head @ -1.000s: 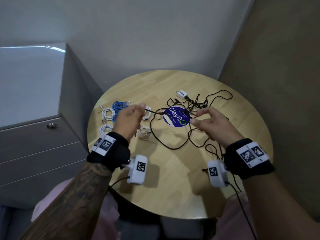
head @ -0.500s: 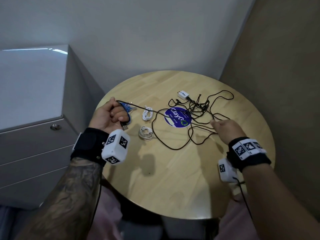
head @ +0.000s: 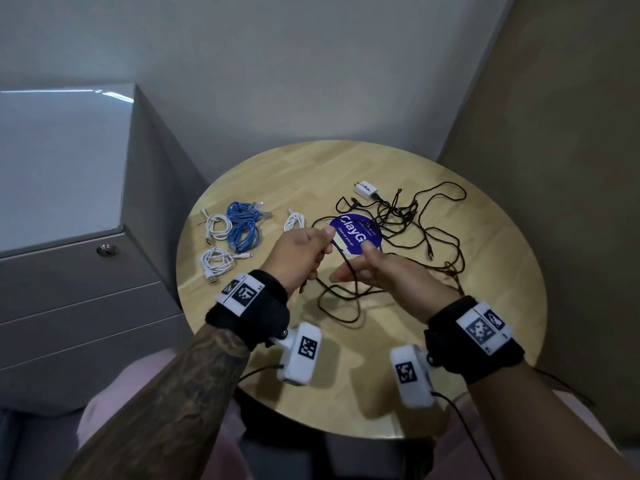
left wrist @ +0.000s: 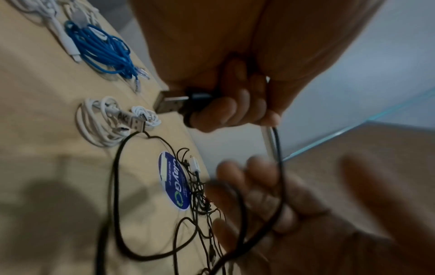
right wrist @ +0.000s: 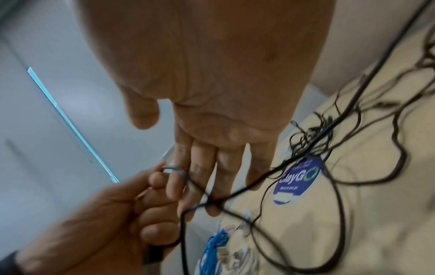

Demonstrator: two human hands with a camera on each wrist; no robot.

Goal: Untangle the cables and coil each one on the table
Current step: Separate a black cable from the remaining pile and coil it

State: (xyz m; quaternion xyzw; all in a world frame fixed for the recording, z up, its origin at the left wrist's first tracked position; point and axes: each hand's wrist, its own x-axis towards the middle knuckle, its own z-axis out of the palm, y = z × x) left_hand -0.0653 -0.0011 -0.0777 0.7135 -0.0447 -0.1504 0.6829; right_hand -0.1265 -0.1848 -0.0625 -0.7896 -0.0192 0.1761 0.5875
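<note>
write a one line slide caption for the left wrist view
Left hand grips a thin black USB cable at its plug end, draping it over the open right hand.

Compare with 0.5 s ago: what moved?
The left hand, gripping the black cable at its plug end, came back from the left to the middle. The right hand lifted off the table, open, beside it. Coiled white and blue cables stayed put.
</note>
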